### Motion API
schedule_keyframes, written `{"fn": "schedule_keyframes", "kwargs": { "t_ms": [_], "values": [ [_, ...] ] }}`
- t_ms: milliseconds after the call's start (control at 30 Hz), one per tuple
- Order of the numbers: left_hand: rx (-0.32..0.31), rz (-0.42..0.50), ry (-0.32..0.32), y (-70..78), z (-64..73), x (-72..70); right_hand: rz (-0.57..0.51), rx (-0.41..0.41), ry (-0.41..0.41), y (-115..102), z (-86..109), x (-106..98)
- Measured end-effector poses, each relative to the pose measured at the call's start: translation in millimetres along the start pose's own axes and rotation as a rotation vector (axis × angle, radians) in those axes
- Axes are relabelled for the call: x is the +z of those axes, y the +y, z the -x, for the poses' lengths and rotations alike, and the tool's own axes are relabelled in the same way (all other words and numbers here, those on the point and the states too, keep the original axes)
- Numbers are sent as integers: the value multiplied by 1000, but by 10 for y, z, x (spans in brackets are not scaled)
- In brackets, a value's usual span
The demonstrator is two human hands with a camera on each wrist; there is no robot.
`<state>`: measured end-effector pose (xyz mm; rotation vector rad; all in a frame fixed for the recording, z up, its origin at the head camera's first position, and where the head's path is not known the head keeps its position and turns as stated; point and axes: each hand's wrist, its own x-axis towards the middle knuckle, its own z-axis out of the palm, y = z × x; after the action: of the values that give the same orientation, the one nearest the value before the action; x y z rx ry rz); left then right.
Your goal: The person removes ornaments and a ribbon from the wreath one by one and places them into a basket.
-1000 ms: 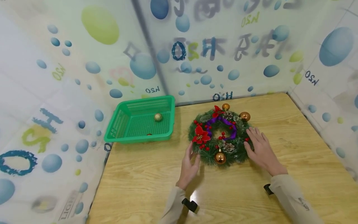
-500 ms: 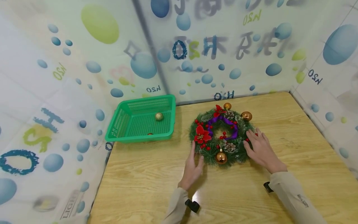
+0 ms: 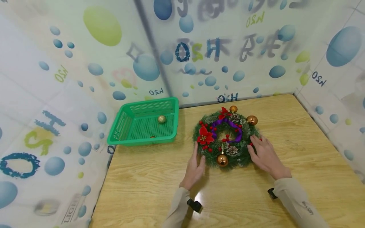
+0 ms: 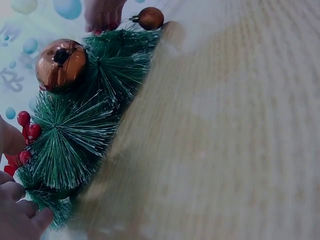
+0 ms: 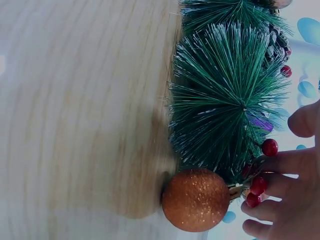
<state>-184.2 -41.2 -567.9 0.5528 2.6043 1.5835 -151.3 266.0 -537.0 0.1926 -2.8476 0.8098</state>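
Note:
A green Christmas wreath [image 3: 211, 158] lies flat on the table, with red poinsettias, berries, pinecones and a purple ribbon. Copper baubles hang on it, one at the front [image 3: 222, 160] and another at the back right [image 3: 252, 120]. My left hand [image 3: 194, 171] touches its left front edge, index finger straight and thumb apart; the left wrist view cuts this hand off. On the right side, my right hand [image 3: 265, 156] rests on the wreath with extended fingers. Close by, a glittery copper bauble [image 5: 196, 200] and red berries [image 5: 258, 185] show in the right wrist view.
A green plastic basket [image 3: 142, 141] stands at the back left of the wooden table [image 3: 142, 180]. It contains a gold glittery bauble [image 3: 161, 119] and a partly hidden red thing [image 3: 153, 137]. Printed curtains [image 3: 199, 79] enclose the table's back and sides.
The wreath has turned slightly clockwise: its front bauble shifts left, its back baubles right. My right hand has come a little nearer with it. The left hand stays at the edge.

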Motion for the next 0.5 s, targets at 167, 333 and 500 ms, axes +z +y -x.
{"fn": "schedule_keyframes", "kwargs": {
  "t_ms": [167, 333, 500],
  "values": [
    [-8, -8, -16, 3, -40, -25, -14, 7, 1, -24, 37, 4],
    [-17, -39, -33, -11, -95, -73, 7, -10, 15, -61, 57, 8],
    [-4, -102, -50, -9, -165, -144, 16, -28, 34, -99, 82, 37]
  ]
}}
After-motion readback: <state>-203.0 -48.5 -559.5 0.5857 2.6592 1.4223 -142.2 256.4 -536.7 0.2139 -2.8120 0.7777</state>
